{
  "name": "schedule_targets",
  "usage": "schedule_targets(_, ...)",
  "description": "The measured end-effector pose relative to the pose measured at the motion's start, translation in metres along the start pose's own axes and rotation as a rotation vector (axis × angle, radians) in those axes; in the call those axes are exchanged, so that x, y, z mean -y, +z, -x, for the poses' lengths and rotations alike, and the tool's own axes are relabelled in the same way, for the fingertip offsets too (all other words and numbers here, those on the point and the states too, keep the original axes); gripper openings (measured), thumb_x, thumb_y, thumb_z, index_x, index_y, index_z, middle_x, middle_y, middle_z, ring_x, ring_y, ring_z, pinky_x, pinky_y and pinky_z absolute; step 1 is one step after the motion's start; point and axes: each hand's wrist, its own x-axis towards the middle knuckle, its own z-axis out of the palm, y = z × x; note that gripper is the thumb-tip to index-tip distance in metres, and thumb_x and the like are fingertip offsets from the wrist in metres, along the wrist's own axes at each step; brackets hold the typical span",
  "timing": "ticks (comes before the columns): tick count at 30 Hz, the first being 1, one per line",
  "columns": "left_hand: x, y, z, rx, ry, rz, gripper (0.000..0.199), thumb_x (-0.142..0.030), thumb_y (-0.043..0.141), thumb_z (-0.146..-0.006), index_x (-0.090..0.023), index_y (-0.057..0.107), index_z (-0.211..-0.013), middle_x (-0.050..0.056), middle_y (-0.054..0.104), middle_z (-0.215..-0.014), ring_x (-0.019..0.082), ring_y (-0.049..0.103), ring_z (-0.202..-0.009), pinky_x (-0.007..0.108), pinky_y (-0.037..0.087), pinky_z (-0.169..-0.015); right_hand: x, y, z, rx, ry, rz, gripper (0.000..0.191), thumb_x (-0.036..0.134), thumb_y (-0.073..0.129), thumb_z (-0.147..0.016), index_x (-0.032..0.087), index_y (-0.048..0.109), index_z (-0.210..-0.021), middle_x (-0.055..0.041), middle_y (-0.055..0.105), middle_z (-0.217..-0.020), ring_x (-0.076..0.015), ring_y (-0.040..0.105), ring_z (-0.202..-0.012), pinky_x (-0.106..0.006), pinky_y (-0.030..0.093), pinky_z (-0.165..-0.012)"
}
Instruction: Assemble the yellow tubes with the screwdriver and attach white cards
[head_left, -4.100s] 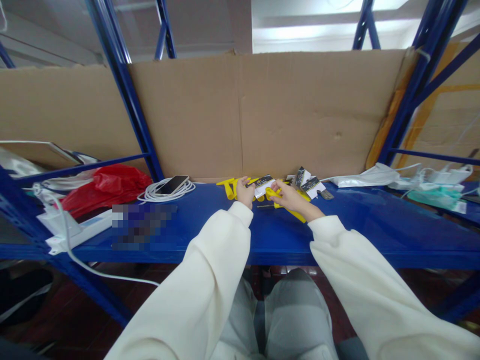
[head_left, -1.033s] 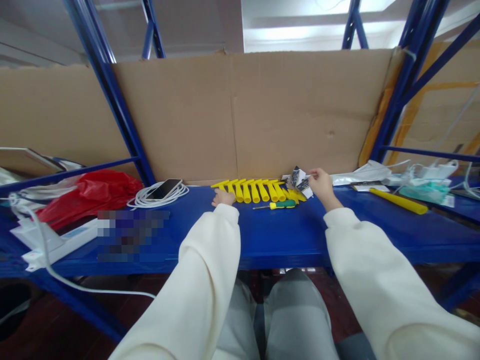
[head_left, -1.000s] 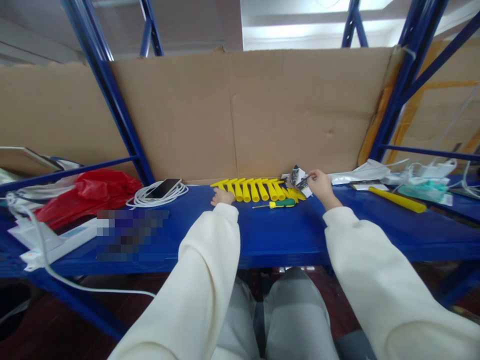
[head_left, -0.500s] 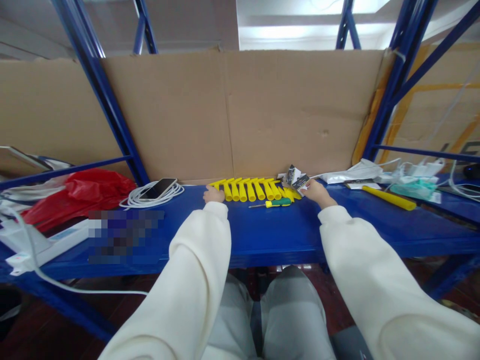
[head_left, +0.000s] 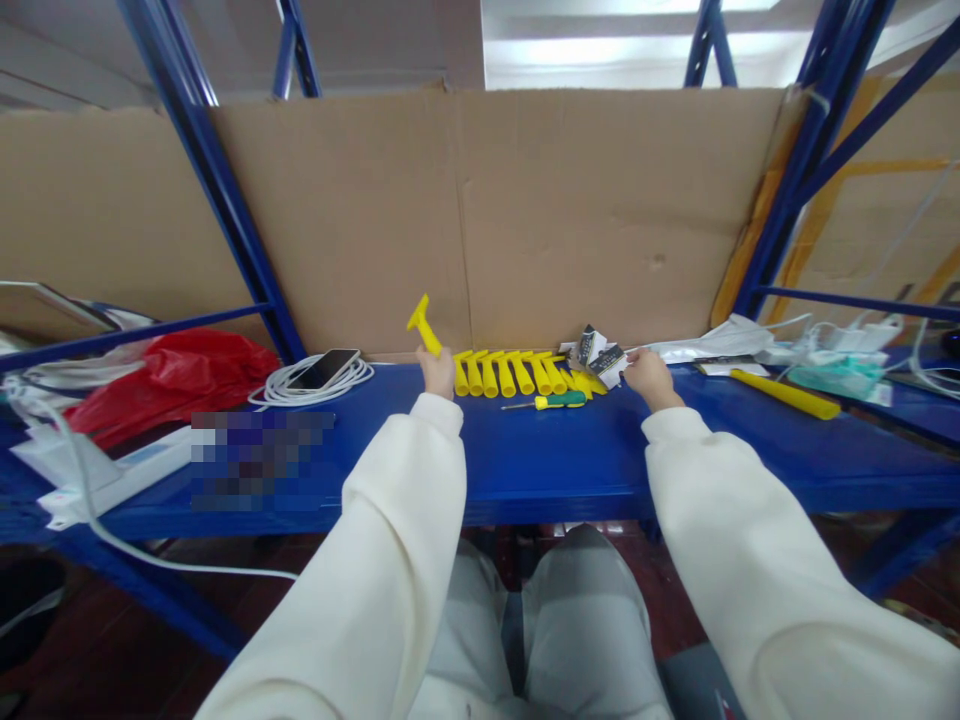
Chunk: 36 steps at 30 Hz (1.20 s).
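- At the left end of the row of yellow handles [head_left: 507, 376] on the blue desk [head_left: 555, 455], one yellow T-shaped handle [head_left: 424, 327] sticks up from the left hand [head_left: 437, 373], long axis leaning left, crosspiece on top
- left hand's closed round its lower part
- black-and-white printed cards [head_left: 613, 366] are well off to its right, right hand [head_left: 651, 378] way nearer
- right hand's fingers curl at a card's edge, can't tell if they're pinching it

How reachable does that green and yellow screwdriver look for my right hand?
Probably yes: the screwdriver lies in front of the yellow tools with nothing covering it, though your right hand is at the cards.
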Motion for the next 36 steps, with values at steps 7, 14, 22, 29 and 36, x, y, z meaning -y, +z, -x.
schedule_targets(7, -0.010, 0.004, 0.014, 0.034, -0.003, 0.093, 0.032, -0.006, 0.052, -0.083, -0.022, 0.047, -0.110, -0.002, 0.051, -0.085, 0.012, 0.056, -0.076, 0.024, 0.051, -0.076, -0.004, 0.002, -0.001, 0.144, -0.017, 0.086, 0.036, 0.012, 0.061, -0.080, 0.015, 0.072, -0.113, -0.0192, 0.071, -0.120, -0.0328, 0.067, -0.117, -0.038, 0.054, -0.094)
schedule_targets(14, -0.010, 0.004, 0.013, 0.093, 0.071, 0.036, 0.012, -0.027, 0.057, -0.091, -0.021, 0.051, -0.100, 0.000, 0.056, -0.084, 0.014, 0.059, -0.080, 0.025, 0.049, -0.078, -0.005, 0.006, 0.000, 0.187, -0.076, 0.168, 0.031, 0.017, 0.061, -0.082, 0.015, 0.073, -0.111, -0.0175, 0.072, -0.119, -0.0313, 0.068, -0.115, -0.037, 0.054, -0.092)
schedule_targets(22, -0.020, 0.005, 0.031, 0.270, 0.212, -0.208, 0.013, -0.031, 0.056, -0.092, -0.018, 0.055, -0.095, 0.003, 0.063, -0.082, 0.018, 0.063, -0.080, 0.030, 0.050, -0.077, 0.000, 0.003, 0.002, 0.200, -0.086, 0.189, 0.033, 0.019, 0.056, -0.086, 0.013, 0.072, -0.115, -0.0188, 0.071, -0.122, -0.0305, 0.066, -0.118, -0.035, 0.052, -0.093)
schedule_targets(29, -0.017, 0.008, 0.038, 0.481, 0.307, -0.444, 0.014, -0.023, 0.061, -0.087, -0.018, 0.061, -0.100, 0.007, 0.072, -0.096, 0.021, 0.069, -0.089, 0.033, 0.052, -0.083, 0.000, 0.004, 0.002, 0.187, -0.065, 0.192, 0.035, 0.022, 0.057, -0.087, 0.014, 0.071, -0.118, -0.0183, 0.070, -0.124, -0.0301, 0.065, -0.119, -0.036, 0.051, -0.094)
schedule_targets(36, -0.014, 0.010, 0.050, 0.550, 0.446, -0.684, 0.027, -0.036, 0.061, -0.091, -0.015, 0.068, -0.107, 0.012, 0.074, -0.108, 0.025, 0.068, -0.107, 0.033, 0.051, -0.093, -0.001, 0.008, 0.002, 0.201, -0.094, 0.238, 0.043, 0.042, 0.064, -0.086, 0.013, 0.070, -0.117, -0.0201, 0.069, -0.119, -0.0340, 0.064, -0.117, -0.042, 0.050, -0.093)
